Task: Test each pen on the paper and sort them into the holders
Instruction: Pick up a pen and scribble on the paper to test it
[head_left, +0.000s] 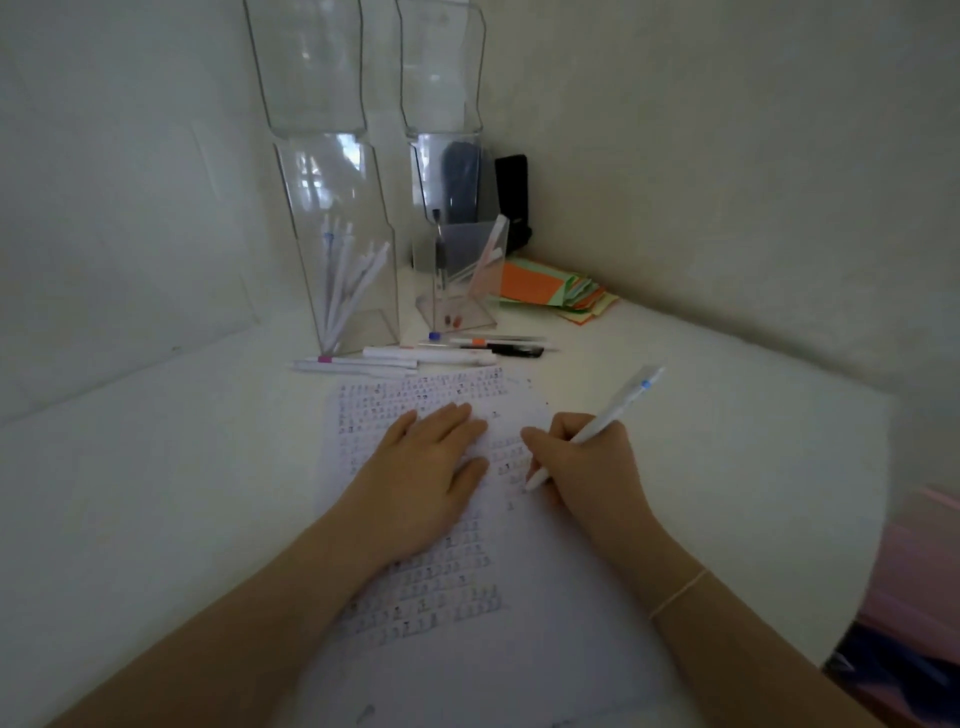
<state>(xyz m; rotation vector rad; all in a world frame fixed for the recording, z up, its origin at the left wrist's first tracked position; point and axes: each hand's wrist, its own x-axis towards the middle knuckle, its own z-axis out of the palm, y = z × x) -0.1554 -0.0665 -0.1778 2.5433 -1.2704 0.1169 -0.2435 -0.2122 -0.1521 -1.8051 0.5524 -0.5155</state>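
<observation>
Right hand (587, 462) closed in a writing grip around a white pen (597, 428), barrel slanting from a blue-banded cap end up and to the far right down to a tip at the near left, touching or just above the paper (519, 597); actual contact too fine to tell. Left hand (431, 467) flat and open on the same sheet, fingers straight and spread, pressing it to the counter (156, 493) just left of the pen tip. Both forearms reaching in from the near edge, wrists low. Sheet already crowded with rows of small test marks. Beyond its far edge, a loose row of untested pens (431, 354) lying mostly crosswise, long axes left to right. Further back, a tall clear holder (343, 244) on the left with several white pens standing in it, and a smaller clear holder (462, 280) to its right with a few more. Held pen well short of both, the smaller holder roughly straight ahead of the right hand, so probably the nearer drop once the mark is judged. Stack of coloured paper (556, 291) at far right.
</observation>
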